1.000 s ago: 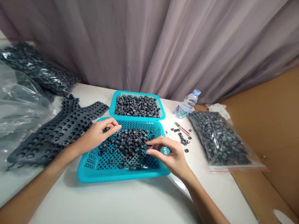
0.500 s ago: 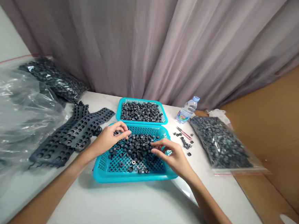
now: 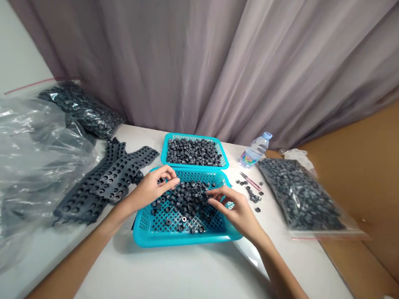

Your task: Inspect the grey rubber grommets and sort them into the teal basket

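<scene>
Teal basket (image 3: 144, 237) sits on the table (image 3: 189, 277) in front of me, its mesh floor partly covered by a heap of small black rings (image 3: 188, 199). Both my forearms reach in from below, angled towards each other. My left hand (image 3: 151, 189) rests over the basket's far left corner, wrist bent, thumb and fingertips pinched on a ring (image 3: 162, 181). My right hand (image 3: 238, 212) lies palm down at the right side, fingers curled, their tips touching the heap; I cannot tell whether it grips anything. A second basket (image 3: 165, 149), full of rings, touches the far edge of the first. Black mats (image 3: 114, 179) lie just left. On the right are snips (image 3: 251, 181), a bottle (image 3: 254, 150) and a bag (image 3: 299, 194) of rings.
</scene>
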A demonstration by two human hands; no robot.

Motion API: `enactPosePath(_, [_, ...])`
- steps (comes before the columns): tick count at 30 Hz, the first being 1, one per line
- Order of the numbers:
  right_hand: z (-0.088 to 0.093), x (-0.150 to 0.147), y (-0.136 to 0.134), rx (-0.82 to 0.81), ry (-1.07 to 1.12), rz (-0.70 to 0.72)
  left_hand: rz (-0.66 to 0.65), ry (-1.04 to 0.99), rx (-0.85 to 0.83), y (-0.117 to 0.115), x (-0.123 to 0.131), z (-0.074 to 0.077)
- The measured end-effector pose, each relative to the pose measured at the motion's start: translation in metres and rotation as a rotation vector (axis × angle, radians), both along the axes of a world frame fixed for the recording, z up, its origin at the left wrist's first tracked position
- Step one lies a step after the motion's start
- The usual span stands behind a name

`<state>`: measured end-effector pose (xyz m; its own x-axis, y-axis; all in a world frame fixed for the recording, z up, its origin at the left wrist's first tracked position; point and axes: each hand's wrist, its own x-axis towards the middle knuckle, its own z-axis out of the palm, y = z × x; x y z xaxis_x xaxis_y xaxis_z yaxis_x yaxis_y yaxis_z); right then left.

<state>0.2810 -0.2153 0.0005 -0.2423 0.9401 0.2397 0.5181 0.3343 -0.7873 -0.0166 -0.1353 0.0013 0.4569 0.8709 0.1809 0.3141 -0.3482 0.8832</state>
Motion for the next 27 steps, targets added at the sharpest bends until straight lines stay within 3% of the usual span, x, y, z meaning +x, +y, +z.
enactPosePath(5, [0.020, -0.007, 0.004, 0.082, -0.108, 0.084, -0.021, 0.024, 0.028, -0.003, 0.001, -0.005])
enactPosePath(11, [0.038, -0.015, 0.026, 0.175, -0.165, 0.255, -0.004, 0.084, 0.068, -0.005, 0.004, -0.007])
enactPosePath(19, [0.019, -0.015, 0.021, 0.091, -0.105, 0.205, -0.052, 0.032, 0.031, -0.005, 0.002, -0.005])
enactPosePath(27, [0.013, -0.015, 0.016, 0.152, -0.278, 0.082, -0.147, -0.073, -0.081, -0.014, 0.007, 0.010])
